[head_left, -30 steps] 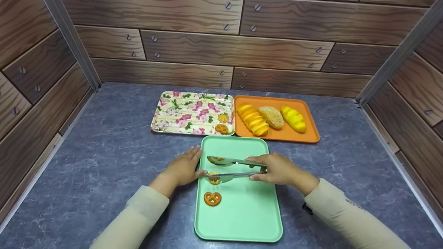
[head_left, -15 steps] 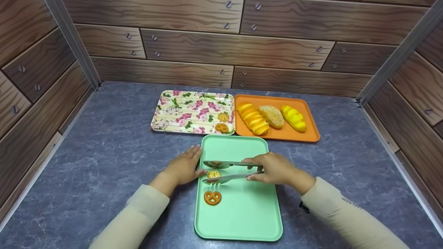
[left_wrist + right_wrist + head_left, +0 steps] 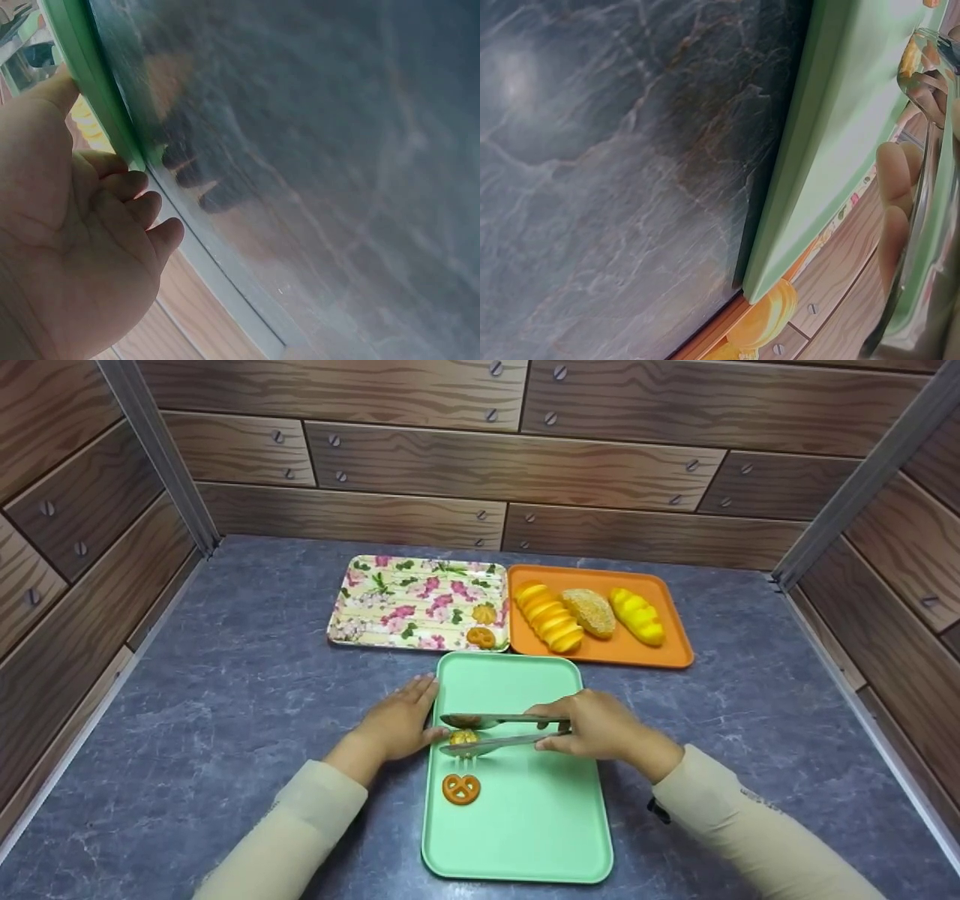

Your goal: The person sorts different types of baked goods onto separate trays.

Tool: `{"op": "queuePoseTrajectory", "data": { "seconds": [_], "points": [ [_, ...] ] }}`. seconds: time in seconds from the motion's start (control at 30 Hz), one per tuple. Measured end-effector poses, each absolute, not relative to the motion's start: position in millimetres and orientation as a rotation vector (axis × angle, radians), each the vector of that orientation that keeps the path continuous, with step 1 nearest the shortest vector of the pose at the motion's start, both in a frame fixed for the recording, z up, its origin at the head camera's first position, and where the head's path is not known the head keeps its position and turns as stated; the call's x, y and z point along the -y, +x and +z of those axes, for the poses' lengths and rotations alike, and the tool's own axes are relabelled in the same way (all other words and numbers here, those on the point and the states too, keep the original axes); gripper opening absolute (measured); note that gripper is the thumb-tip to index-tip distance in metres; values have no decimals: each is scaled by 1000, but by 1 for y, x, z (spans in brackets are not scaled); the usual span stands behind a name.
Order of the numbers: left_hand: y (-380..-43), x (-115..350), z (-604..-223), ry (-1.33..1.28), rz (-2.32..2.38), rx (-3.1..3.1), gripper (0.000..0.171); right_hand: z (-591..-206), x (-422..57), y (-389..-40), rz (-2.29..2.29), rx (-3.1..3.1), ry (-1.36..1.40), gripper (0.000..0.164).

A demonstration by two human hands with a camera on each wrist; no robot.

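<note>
A pale green tray [image 3: 525,832] lies lengthwise before me. My left hand [image 3: 397,725] rests at its left edge, fingers extended along the side and thumb at the rim. In the left wrist view the same hand [image 3: 90,217] touches the green edge. My right hand [image 3: 604,729] holds metal serving tongs [image 3: 502,743] from the right, thumb on one arm and fingers on the other. One tong arm ends in a fork, the other in a spoon-like head. Between these ends sits a small golden cookie [image 3: 463,736]. A brown pretzel [image 3: 460,789] lies nearer to me.
Behind stands a floral tray [image 3: 390,600] bearing another golden cookie [image 3: 484,614] and pretzel [image 3: 480,637]. Beside it an orange tray [image 3: 675,658] carries a ridged loaf [image 3: 549,618], a seeded bun [image 3: 589,613] and a yellow loaf [image 3: 637,617]. Wood-print walls [image 3: 420,457] enclose the table.
The tongs have moved slightly left, and their fork arm has shifted nearer to me, past the cookie. Most recently the spoon arm has come a little closer to the cookie. My left hand has stayed put.
</note>
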State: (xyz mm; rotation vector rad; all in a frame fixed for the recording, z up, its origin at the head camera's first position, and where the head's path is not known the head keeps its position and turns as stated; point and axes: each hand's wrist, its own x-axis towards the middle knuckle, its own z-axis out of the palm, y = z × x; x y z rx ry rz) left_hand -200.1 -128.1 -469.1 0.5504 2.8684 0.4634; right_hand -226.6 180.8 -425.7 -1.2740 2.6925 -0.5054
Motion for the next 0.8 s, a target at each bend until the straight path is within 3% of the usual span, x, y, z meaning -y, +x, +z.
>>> {"op": "queuePoseTrajectory", "data": {
  "seconds": [0.8],
  "points": [
    [-199,127,-467,550,452,-2861,77,-423,-188,-230,-599,-2751,-1279,43]
  ]
}}
